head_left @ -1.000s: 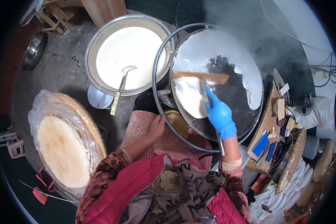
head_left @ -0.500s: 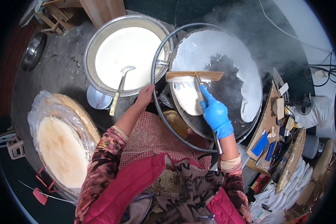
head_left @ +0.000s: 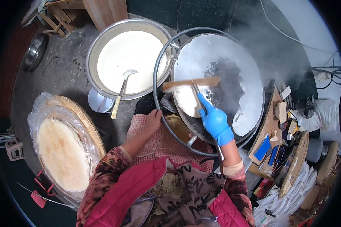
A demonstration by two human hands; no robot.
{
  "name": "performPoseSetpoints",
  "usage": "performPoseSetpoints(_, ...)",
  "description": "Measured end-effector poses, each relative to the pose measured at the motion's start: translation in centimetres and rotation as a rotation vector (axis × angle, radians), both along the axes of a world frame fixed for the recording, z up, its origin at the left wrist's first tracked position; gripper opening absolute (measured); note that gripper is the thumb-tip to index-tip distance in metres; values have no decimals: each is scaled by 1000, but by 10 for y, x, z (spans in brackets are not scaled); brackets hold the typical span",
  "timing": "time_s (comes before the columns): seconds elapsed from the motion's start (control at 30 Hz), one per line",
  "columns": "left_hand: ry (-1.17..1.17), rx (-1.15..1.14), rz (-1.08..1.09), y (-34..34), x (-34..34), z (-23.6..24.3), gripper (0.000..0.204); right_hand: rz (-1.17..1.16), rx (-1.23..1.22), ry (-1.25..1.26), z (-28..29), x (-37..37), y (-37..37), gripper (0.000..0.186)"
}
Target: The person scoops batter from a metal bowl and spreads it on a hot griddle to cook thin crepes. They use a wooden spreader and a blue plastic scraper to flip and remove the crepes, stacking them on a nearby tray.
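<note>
Two hands at work, well apart! The right hand [head_left: 217, 123], in one blue glove, is wrapped around the metal handle of one wooden-bladed spreader [head_left: 206, 81]. The bare left hand [head_left: 153, 121] has its fingers at the lower left of the one metal ring [head_left: 155, 81]; whether they grip it, I cannot tell. Inside that ring sits one round griddle [head_left: 228, 92], steam rising, with the spreader's blade across its left part and a thick white patch of batter [head_left: 186, 101] just below. Next door, one big basin [head_left: 93, 60] of pale liquid [head_left: 129, 53], one ladle [head_left: 116, 108] leaning in it, one small pail [head_left: 97, 101] beside. Down left, one woven tray [head_left: 88, 121] carries a round flatbread [head_left: 64, 155] on top, clear plastic [head_left: 38, 109] around it.

And what a shift from half a second ago! The left hand has dropped from beside the basin, the blade has slid left and nearer the body, the ring's spokes sit elsewhere, and the griddle's pale coating reaches lower on the right. Basin and ladle hold much as they were.
</note>
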State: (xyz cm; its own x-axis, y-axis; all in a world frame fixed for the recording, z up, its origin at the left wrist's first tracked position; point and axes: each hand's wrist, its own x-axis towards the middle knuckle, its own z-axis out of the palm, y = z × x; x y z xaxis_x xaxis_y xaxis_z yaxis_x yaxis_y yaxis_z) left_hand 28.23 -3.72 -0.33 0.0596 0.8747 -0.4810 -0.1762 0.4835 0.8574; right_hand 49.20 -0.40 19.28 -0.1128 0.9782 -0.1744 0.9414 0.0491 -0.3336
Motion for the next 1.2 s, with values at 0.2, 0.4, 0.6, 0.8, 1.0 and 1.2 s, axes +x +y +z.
performPoseSetpoints(0.2, 0, -84, -108, 61, -28, -1, 26, -149, -243, -88, 31, 43, -38, 54)
performPoseSetpoints(0.4, 42, -68, -99, 106, -39, 10, 32, -66, -50, -20, -4, 6, 12, 48)
performPoseSetpoints(0.6, -9, -120, -37, 50, -49, 15, 40, -94, -145, -95, 20, 25, -35, 52)
performPoseSetpoints(0.8, -114, -219, -99, -38, 2, 15, 31, -111, -53, 51, 7, 23, 10, 48)
performPoseSetpoints(1.0, 64, -53, -17, -15, 4, -5, 24, -52, -48, -61, 3, 6, -10, 51)
performPoseSetpoints(1.2, 35, -84, -244, 54, -35, -3, 27, -132, -225, -57, 26, 42, -17, 53)
